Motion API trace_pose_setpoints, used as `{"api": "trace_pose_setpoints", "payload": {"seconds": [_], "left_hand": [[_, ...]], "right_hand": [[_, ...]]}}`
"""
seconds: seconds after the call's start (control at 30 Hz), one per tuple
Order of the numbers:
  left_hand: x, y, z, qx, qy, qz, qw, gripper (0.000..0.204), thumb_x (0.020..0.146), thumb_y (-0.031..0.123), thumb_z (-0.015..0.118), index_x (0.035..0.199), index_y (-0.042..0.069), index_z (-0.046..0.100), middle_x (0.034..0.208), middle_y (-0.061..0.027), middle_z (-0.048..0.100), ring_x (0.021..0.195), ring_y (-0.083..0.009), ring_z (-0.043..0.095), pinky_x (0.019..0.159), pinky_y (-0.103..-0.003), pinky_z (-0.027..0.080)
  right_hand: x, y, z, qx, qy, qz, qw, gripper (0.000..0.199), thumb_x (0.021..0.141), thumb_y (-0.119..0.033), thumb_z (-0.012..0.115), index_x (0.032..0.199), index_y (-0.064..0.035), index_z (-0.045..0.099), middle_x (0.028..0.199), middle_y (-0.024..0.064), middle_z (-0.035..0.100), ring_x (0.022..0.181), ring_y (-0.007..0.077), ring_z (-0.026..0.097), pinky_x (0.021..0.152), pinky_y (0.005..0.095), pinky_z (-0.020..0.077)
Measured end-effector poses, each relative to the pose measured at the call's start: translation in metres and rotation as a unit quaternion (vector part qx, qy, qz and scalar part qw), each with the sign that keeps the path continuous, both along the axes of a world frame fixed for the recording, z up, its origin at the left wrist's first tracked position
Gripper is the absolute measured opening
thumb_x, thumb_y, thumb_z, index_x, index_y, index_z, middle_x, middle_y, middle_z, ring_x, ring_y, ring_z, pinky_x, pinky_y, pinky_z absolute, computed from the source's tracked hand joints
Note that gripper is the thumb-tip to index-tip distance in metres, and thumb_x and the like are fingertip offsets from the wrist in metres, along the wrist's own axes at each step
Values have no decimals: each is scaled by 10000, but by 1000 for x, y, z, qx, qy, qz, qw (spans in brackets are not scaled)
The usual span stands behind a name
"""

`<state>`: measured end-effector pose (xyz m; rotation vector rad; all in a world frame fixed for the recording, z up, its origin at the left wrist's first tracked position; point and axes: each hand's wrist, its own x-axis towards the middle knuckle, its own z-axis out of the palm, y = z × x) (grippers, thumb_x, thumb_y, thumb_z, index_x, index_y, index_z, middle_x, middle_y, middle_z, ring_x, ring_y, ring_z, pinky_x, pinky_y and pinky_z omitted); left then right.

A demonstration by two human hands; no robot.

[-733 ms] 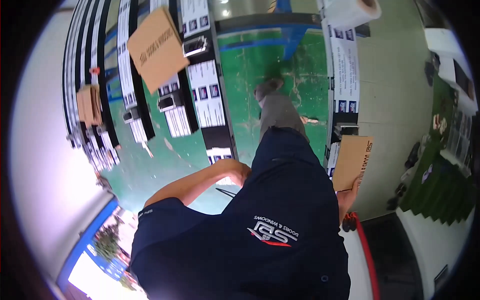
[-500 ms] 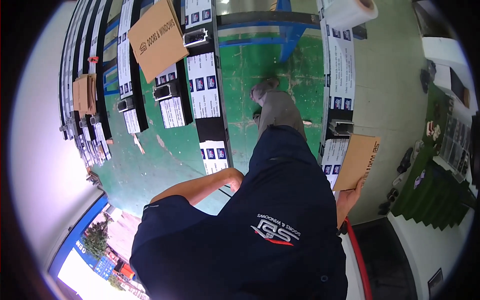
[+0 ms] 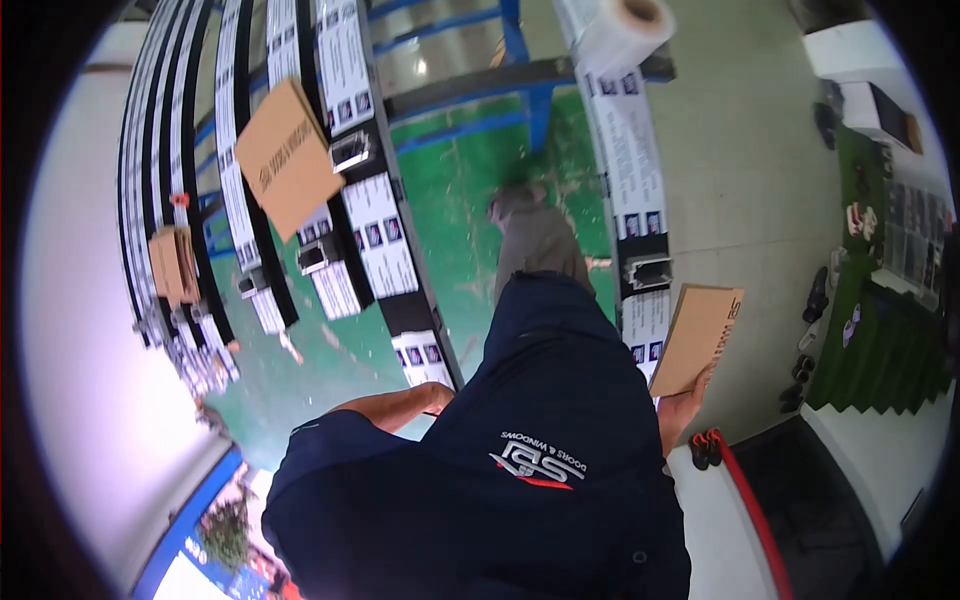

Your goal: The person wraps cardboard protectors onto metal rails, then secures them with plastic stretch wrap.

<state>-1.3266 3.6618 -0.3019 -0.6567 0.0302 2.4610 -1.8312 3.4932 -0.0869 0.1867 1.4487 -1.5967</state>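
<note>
My right hand [image 3: 684,407] grips the lower end of a flat brown cardboard piece [image 3: 697,340], which stands out beside the right-hand profile. That long profile [image 3: 640,220], wrapped in white printed film, has a grey metal end fitting [image 3: 649,272] on it. My left hand [image 3: 438,398] is by the near end of another film-wrapped profile [image 3: 385,235], its fingers curled. A thin dark edge shows at that hand; what it holds, if anything, is hidden.
Several wrapped profiles lie at left, with a large cardboard sheet [image 3: 288,160] and a smaller cardboard stack [image 3: 174,265] across them. Blue supports [image 3: 538,120] stand on the green floor. A roll of clear film [image 3: 625,35] rests at far right. Shoes [image 3: 705,448] sit near a red edge.
My view has shifted, so the profiles and film roll appear farther left. My right hand still holds the cardboard piece. The left hand has moved slightly left and nearer to me.
</note>
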Motion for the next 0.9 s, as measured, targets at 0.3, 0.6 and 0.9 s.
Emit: {"api": "trace_pose_setpoints", "payload": {"seconds": [0.3, 0.6, 0.9], "left_hand": [[-49, -25, 116, -78, 21, 84, 993, 465, 872, 320, 711, 1257, 70, 640, 1080, -86, 726, 887, -229, 704, 732, -423, 575], [-21, -299, 162, -390, 96, -457, 794, 631, 836, 624, 642, 783, -2, 689, 713, -138, 668, 632, -248, 670, 618, -428, 546], [-188, -537, 269, -889, 175, -195, 377, 742, 724, 341, 806, 1353, 69, 522, 1353, -215, 532, 1261, -387, 505, 1000, -464, 458]], "right_hand": [[-43, -74, -10, 32, 34, 71, 996, 534, 993, -360, 589, 1425, -65, 479, 1430, 104, 528, 1278, 264, 530, 1060, 456, 447], [4, -90, 10, -88, 107, 28, 990, 434, 979, -228, 624, 1359, -41, 532, 1352, 92, 585, 1239, 238, 556, 1040, 420, 458], [61, -61, 2, -93, 153, -113, 977, 321, 965, -148, 639, 1257, -20, 599, 1174, 60, 665, 1091, 143, 606, 958, 291, 460]]}}
